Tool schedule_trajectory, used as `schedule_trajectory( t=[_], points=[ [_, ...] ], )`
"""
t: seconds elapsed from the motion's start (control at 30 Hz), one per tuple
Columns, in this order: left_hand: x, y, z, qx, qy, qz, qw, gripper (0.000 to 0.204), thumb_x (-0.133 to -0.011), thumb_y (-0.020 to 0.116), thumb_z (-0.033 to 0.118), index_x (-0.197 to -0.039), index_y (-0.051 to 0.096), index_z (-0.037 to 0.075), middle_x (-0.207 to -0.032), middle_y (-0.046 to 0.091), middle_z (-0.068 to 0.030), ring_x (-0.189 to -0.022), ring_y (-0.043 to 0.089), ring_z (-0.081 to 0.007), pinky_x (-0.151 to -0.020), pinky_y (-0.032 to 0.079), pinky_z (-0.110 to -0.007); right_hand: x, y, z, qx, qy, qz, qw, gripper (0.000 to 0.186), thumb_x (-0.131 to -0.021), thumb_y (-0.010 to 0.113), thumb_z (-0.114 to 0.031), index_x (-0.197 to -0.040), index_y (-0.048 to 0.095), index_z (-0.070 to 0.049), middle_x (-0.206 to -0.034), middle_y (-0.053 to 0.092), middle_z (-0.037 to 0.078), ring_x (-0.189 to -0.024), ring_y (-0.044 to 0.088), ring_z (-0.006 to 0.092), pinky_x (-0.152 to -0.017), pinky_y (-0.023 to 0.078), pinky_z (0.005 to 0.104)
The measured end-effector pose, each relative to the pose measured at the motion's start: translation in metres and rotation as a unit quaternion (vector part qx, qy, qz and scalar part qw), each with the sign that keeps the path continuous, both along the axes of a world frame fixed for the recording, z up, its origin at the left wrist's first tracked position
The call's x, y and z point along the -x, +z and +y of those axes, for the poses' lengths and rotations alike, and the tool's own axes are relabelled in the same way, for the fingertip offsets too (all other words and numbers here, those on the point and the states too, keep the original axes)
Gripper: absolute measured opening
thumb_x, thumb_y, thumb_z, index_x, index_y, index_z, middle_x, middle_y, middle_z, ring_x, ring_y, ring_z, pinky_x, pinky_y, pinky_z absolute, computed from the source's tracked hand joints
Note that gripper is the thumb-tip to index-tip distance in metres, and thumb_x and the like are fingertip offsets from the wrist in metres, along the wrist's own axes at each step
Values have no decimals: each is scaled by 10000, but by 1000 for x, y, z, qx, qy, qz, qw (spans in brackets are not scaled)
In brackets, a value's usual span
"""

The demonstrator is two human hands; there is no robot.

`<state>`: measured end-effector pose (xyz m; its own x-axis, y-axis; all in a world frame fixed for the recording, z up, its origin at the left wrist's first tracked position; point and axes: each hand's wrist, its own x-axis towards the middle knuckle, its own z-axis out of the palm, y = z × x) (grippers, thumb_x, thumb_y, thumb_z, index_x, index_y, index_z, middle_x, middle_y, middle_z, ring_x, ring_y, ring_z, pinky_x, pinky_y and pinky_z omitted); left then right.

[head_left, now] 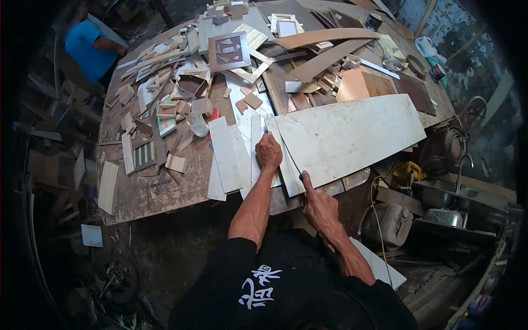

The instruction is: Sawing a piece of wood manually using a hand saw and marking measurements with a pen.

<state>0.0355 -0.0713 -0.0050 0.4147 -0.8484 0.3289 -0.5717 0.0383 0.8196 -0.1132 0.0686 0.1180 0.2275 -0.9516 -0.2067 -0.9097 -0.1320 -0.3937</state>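
A large white board (357,140) with a curved far-right end lies across the front of the workbench. My right hand (320,208) is closed round the handle of a thin, dark-bladed hand tool (293,158), its index finger stretched forward along it. The blade lies along a slanting line near the board's left end, between the main panel and a narrow white strip (290,179). My left hand (268,151) is curled tightly over the strip's left edge, beside the blade. Its fingertips are hidden. Several narrow white boards (224,154) lie just left of it.
Wood offcuts, small frames and a glass jar (197,125) crowd the workbench (181,193). Curved brown boards (330,37) lie at the back. A person in a blue shirt (88,47) is at the far left. A metal sink (444,217) and a plastic jerrycan (391,224) stand at right.
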Motion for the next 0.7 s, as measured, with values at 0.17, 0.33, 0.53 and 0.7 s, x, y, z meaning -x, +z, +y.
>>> schedule_trajectory(
  t=[0.17, 0.33, 0.53, 0.7],
  points=[
    [17, 13, -7, -3, -13, -5, 1000, 324, -924, 425, 215, -706, 539, 5, -651, 571, -250, -637, 548, -455, -582, 398, -526, -9, -37, -53, 97, -12, -35, 995, 660, -796, 466, -125, -1417, 246, -93, -632, 588, 246, -565, 578, 421, -500, 416, 513],
    [-1, 4, -2, -36, 24, 4, 999, 312, -919, 434, 209, -707, 539, 6, -647, 571, -249, -638, 554, -452, -574, 398, -527, -3, -7, -13, -8, 2, 8, 1000, 632, -801, 462, -132, -1405, 273, -122, -658, 596, 249, -581, 582, 424, -530, 436, 515],
    [12, 11, -3, -2, -5, -1, 1000, 325, -915, 427, 218, -703, 543, 1, -652, 566, -252, -642, 551, -456, -579, 396, -529, -6, -38, -46, 111, 8, -24, 993, 632, -811, 470, -114, -1405, 259, -60, -595, 582, 227, -540, 589, 397, -484, 430, 504],
    [2, 12, -5, -12, 6, 1, 1000, 317, -914, 417, 208, -710, 542, 1, -656, 568, -253, -645, 550, -457, -578, 393, -532, -8, -20, -33, 71, 8, -21, 997, 636, -817, 470, -122, -1414, 257, -78, -599, 582, 228, -536, 584, 401, -481, 425, 503]
  ],
)
